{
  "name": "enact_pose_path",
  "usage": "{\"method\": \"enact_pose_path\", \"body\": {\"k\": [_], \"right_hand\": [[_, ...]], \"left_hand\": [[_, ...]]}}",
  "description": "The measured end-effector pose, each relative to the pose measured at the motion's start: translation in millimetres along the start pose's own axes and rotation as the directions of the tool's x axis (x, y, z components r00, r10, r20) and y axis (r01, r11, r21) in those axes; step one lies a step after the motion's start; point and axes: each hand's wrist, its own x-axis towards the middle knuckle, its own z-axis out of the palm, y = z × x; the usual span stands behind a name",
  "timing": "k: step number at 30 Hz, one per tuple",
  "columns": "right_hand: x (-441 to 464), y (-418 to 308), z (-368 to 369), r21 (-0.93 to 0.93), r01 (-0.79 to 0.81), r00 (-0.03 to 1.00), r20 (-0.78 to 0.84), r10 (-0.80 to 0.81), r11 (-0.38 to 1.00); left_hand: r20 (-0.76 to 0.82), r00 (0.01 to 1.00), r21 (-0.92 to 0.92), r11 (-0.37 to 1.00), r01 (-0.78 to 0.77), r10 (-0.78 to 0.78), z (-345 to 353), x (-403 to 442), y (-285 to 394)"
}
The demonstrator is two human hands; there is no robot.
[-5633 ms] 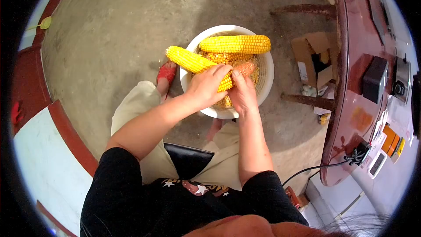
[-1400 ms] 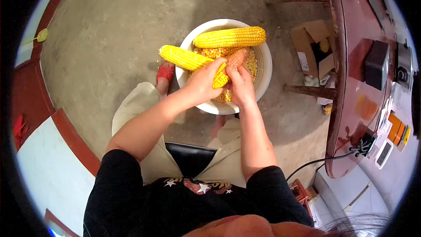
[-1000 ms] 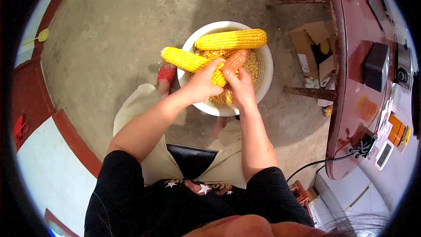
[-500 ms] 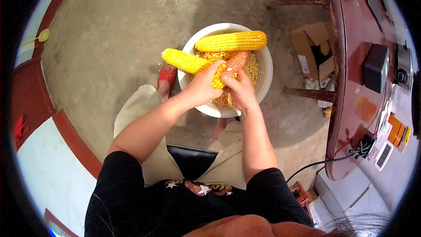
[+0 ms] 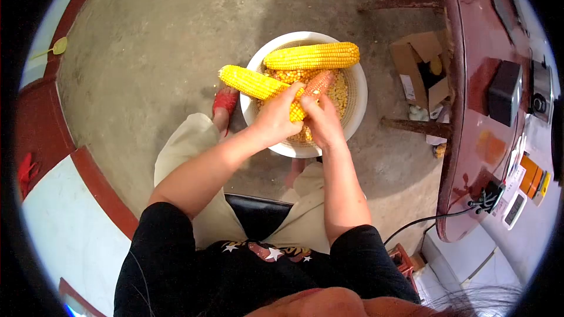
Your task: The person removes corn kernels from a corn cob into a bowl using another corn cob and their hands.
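Note:
My left hand (image 5: 275, 118) is wrapped round a yellow ear of corn (image 5: 248, 82), which slants from upper left down to the right above the basket. In my right hand (image 5: 323, 118) is a reddish, mostly bare corn cob (image 5: 320, 84) with a few kernels on it, pressed against the ear's lower end. My fingers partly hide where the two meet. Beneath both hands is a round white plastic basket (image 5: 360, 91) holding loose yellow kernels (image 5: 338, 95). Another full ear of corn (image 5: 311, 56) lies across the basket's far side.
A dark red table (image 5: 470, 141) stands on the right, bearing a black box (image 5: 505, 92) and a cable (image 5: 423, 220). Under it is an open cardboard box (image 5: 405, 67). My red shoe (image 5: 225, 100) rests left of the basket on the concrete floor (image 5: 158, 41).
Both hands keep their grip and have shifted only slightly. My right thumb has moved a little over the joint between the bare cob and the ear.

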Motion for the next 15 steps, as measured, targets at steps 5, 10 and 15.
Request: {"method": "enact_pose_path", "body": {"k": [5, 10, 15], "right_hand": [[-1.7, 2.3, 6.1, -0.395, 0.145, 0.985, -0.03, -0.171, 0.907], [-5.3, -0.9, 10.0, -0.573, 0.207, 0.938, -0.112, -0.327, 0.793], [4.9, 2.1, -1.9, -0.321, 0.068, 0.984, -0.133, -0.116, 0.945]], "left_hand": [[-0.026, 0.998, 0.011, 0.998, -0.054, 0.054, 3.7, -0.5, 0.7], [-0.061, 0.998, 0.046, 0.998, -0.033, 0.036, 10.2, -3.2, 3.3], [-0.073, 0.997, 0.044, 0.999, -0.024, 0.027, 11.5, -4.0, 1.9]]}}
